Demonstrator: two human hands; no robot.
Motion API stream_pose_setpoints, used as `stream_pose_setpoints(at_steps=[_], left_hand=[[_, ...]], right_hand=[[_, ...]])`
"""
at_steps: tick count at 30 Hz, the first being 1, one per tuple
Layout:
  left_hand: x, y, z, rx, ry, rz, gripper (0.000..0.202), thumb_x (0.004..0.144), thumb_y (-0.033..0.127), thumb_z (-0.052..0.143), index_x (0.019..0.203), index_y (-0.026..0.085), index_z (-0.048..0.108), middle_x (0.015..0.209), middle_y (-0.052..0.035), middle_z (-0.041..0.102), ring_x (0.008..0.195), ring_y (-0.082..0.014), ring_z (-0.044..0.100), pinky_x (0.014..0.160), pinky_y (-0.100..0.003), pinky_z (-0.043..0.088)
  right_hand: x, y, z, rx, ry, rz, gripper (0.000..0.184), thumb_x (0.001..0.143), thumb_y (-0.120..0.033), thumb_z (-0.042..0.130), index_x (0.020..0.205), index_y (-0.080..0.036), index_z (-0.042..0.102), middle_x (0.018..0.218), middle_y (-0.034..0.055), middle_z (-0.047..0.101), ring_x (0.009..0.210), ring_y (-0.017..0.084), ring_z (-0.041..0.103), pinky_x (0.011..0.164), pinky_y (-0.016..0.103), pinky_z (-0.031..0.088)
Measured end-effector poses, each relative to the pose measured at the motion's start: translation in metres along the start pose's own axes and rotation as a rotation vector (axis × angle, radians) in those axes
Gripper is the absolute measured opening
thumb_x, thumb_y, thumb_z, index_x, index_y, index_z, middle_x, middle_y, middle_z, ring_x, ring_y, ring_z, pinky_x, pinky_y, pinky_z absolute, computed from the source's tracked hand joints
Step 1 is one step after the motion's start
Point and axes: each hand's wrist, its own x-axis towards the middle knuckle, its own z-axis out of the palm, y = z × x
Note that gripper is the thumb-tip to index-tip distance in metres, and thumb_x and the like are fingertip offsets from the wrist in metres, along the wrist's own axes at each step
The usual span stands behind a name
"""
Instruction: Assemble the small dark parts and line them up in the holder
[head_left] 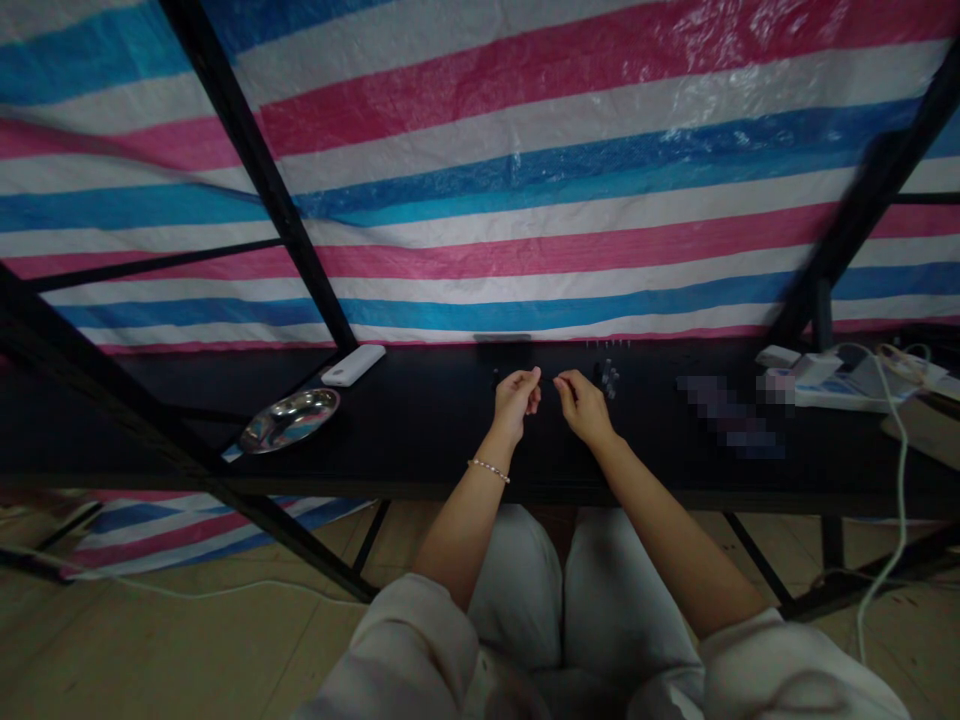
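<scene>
Left hand (516, 402): loosely curled; I can't tell its hold.
Right hand (586, 408): seems pinched, hold unclear.
Handwork: probably fine; next needs steadiness.

The table (420, 440) is plain black — beyond its far edge, a sheet (562, 205) striped pink-red, blue and white. Small pieces (610, 380) toward that edge look greyish; the dish (292, 420) is silver.

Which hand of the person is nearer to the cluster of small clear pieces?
Right: the right hand is close beside the small clear pieces; the left hand is farther left, past the right hand.
</scene>
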Motion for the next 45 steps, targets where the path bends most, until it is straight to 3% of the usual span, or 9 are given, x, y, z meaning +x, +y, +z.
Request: stream_pose_setpoints(at_steps=[13,20,26,34,39,45], left_hand=[[0.001,0.0,0.0,-0.005,0.033,-0.002,0.035,0.066,0.048,0.062,0.066,0.015,0.048,0.048,0.0062,0.046,0.033,-0.0017,0.035,0.034,-0.017,0.02],[0.0,-0.001,0.0,0.001,-0.14,-0.054,0.035,0.063,0.045,0.065,0.074,0.015,0.052,0.054,0.0056,0.049,0.035,-0.0022,0.04,0.034,-0.017,0.022],[0.002,-0.002,-0.001,-0.001,-0.056,-0.029,0.037,0.063,0.046,0.064,0.06,0.015,0.044,0.05,0.006,0.046,0.033,-0.0008,0.036,0.034,-0.017,0.019],[0.004,-0.003,-0.001,-0.035,-0.021,-0.025,0.036,0.063,0.043,0.065,0.062,0.015,0.043,0.049,0.0067,0.046,0.032,-0.0011,0.035,0.033,-0.016,0.018],[0.003,-0.005,0.001,0.07,-0.039,-0.011,0.036,0.06,0.043,0.067,0.068,0.015,0.046,0.049,0.0067,0.048,0.033,-0.0021,0.037,0.033,-0.016,0.021],[0.005,-0.009,0.001,0.19,0.089,0.084,0.032,0.064,0.041,0.064,0.066,0.016,0.045,0.048,0.007,0.047,0.031,-0.0024,0.036,0.031,-0.016,0.023]], right_hand=[[-0.001,0.002,0.002,0.071,-0.02,0.036,0.023,0.086,-0.035,0.036,0.095,-0.018,0.051,0.087,0.0076,0.058,0.074,0.017,0.056,0.066,0.028,0.043],[-0.002,0.007,0.004,0.084,0.0,0.03,0.024,0.086,-0.034,0.036,0.096,-0.017,0.05,0.088,0.0075,0.059,0.074,0.016,0.057,0.067,0.028,0.044],[-0.002,0.006,0.004,0.068,-0.02,0.041,0.024,0.086,-0.034,0.036,0.098,-0.017,0.05,0.09,0.0078,0.059,0.074,0.016,0.057,0.067,0.028,0.044],[-0.002,0.007,0.003,-0.01,-0.073,0.071,0.024,0.085,-0.032,0.038,0.101,-0.017,0.05,0.092,0.0076,0.059,0.072,0.015,0.056,0.066,0.027,0.043],[-0.001,0.011,0.005,-0.061,-0.156,-0.002,0.022,0.085,-0.027,0.038,0.095,-0.017,0.055,0.09,0.008,0.058,0.083,0.017,0.055,0.072,0.027,0.043],[-0.002,0.012,0.005,-0.147,-0.182,0.034,0.021,0.083,-0.027,0.044,0.09,-0.016,0.061,0.092,0.008,0.055,0.083,0.016,0.054,0.071,0.026,0.043]])
